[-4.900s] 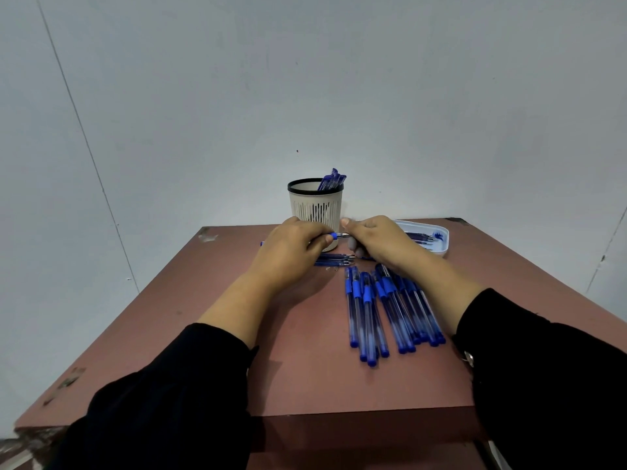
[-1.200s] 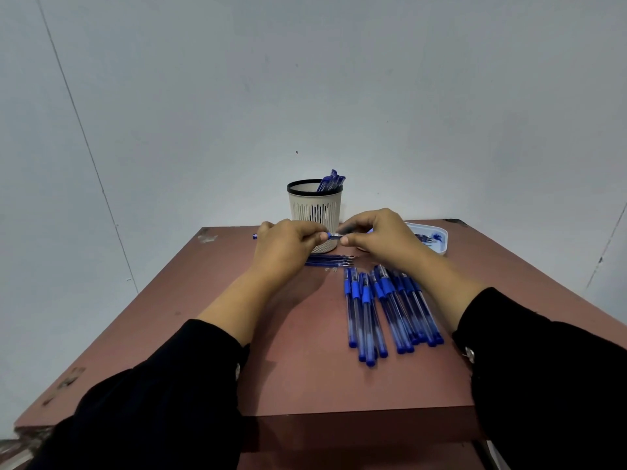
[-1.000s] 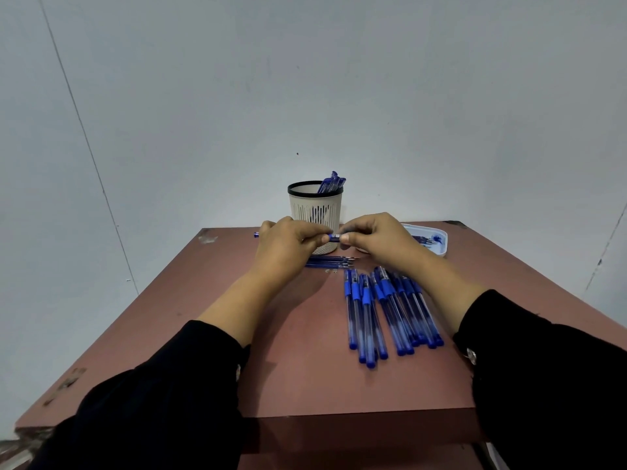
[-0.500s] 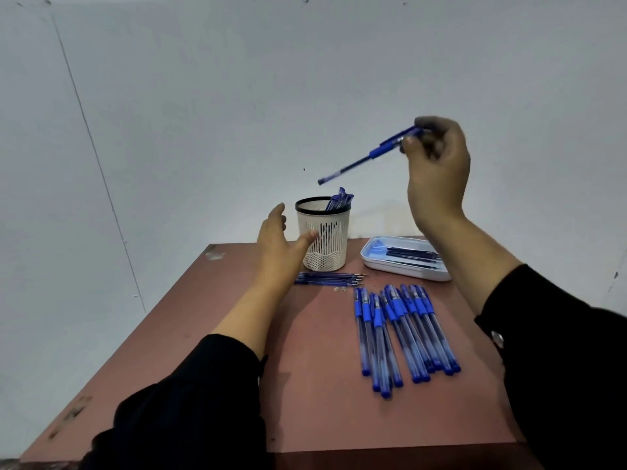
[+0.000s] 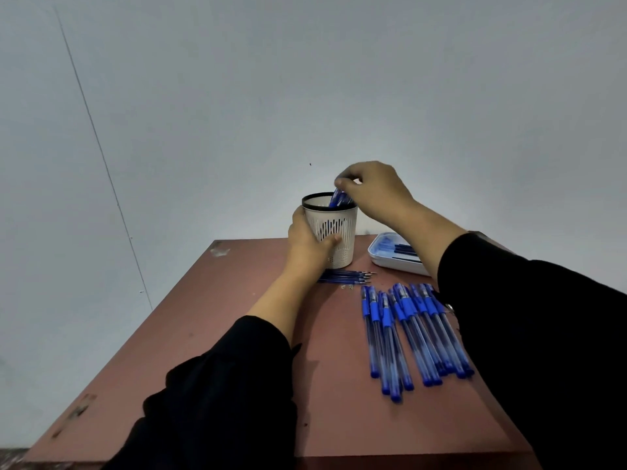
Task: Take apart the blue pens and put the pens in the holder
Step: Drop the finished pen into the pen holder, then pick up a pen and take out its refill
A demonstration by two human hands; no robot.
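A white slotted holder [image 5: 341, 232] with a black rim stands at the far end of the brown table. My left hand [image 5: 307, 244] grips its left side. Just above the rim, my right hand [image 5: 373, 191] pinches the top of a blue pen [image 5: 337, 199] whose lower part is inside the holder, among other blue pens. Several blue pens [image 5: 407, 330] lie in a row on the table to the right. Several thin refills [image 5: 346, 276] lie in front of the holder.
A white tray [image 5: 390, 261] holding several blue pen parts sits at the back right, partly hidden by my right forearm. The table [image 5: 217, 317] has worn spots near its left edge. A grey wall stands right behind the table.
My right hand came down from high up and lowered the blue pen into the holder. My left hand, which was open beside the holder, closed around its side.
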